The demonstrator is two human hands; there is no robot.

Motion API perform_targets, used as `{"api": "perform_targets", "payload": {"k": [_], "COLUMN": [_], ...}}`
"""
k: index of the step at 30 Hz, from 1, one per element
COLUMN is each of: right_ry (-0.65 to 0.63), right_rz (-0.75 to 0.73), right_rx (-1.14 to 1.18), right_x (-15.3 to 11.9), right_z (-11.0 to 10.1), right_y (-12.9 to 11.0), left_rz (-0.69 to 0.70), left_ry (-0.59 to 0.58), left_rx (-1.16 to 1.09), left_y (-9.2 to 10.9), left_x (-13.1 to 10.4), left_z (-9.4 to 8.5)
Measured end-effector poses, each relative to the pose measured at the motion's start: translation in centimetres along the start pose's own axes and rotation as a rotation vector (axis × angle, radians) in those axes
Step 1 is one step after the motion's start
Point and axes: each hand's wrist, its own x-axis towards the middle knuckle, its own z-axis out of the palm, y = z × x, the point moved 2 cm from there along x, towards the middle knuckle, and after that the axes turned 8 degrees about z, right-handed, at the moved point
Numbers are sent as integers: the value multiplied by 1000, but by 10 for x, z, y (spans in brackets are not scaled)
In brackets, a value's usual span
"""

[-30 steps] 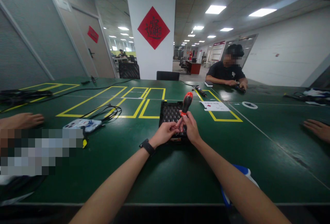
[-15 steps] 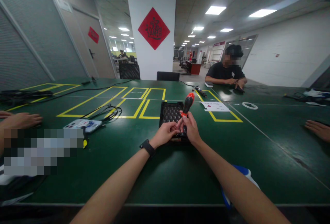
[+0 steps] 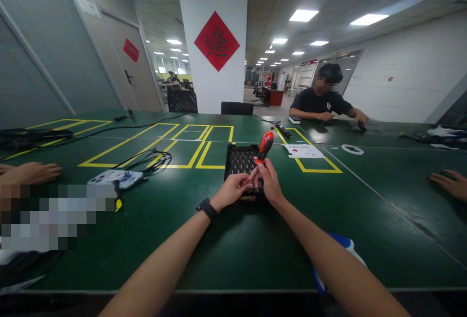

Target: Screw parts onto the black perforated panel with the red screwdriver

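A black case [image 3: 236, 158] with rows of small metallic pieces lies on the green table, in front of me. Over its near right part, a screwdriver with a red and black handle [image 3: 265, 146] stands tilted, handle up. My right hand [image 3: 271, 180] is closed round its lower part, below the handle. My left hand [image 3: 235, 189], with a black watch on the wrist, has its fingers pinched together beside the right fingers, at the shaft's lower end. What the left fingertips hold is too small to make out.
Left of the case are a phone [image 3: 122, 177] and black cables [image 3: 158, 158]. To the right lie a paper sheet [image 3: 302, 151], a black tool [image 3: 283, 130] and a white ring [image 3: 352, 149]. Other people's hands rest at both sides; a person sits across the table.
Across the table, the person's one hand has moved outward to the right with a dark object. My hands and the screwdriver have hardly moved.
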Motion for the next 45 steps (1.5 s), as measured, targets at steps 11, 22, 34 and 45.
{"api": "perform_targets", "payload": {"k": [11,22,34,45], "right_ry": [321,381,364,339], "right_rz": [-72,-35,-46,-21], "right_rx": [-153,-310,-345,-362], "right_x": [5,8,8,10], "right_z": [-10,-14,-13,-12], "right_y": [11,21,21,23], "left_rz": [-19,-91,-64,-74], "left_ry": [233,225,204,201], "left_rx": [-104,-161,-143,-139], "left_y": [0,-3,-3,-6], "left_x": [3,2,1,2], "left_z": [-9,-6,-7,-5]}}
